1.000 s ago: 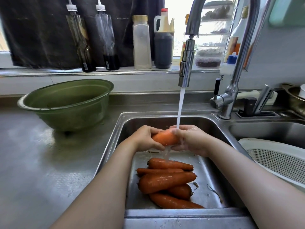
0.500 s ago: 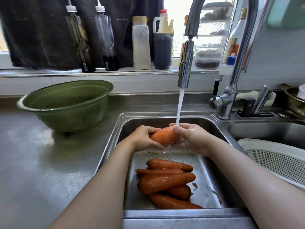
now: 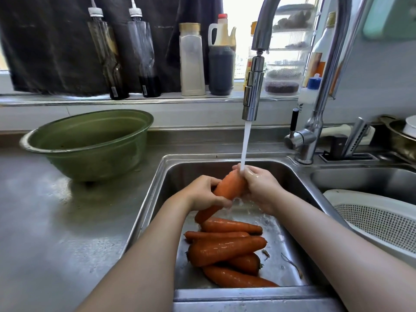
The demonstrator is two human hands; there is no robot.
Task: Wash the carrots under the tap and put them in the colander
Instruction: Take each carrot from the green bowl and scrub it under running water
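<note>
A wet orange carrot [image 3: 227, 188] tilts under the running tap [image 3: 253, 95] above five piled carrots [image 3: 225, 248], the white colander [image 3: 371, 224] to their right.

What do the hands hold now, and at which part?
One carrot: the left hand grips its middle, the right hand its thick upper end.

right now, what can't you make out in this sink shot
Head view, the only one:
Colander: cut off by the right edge, so most of its inside is unseen.
Held carrot: its middle is under the left hand, its thick end under the right hand.
Carrot pile: lower ones are overlapped, so the count is unsure.
Squeeze bottle labels: too small to read.
</note>
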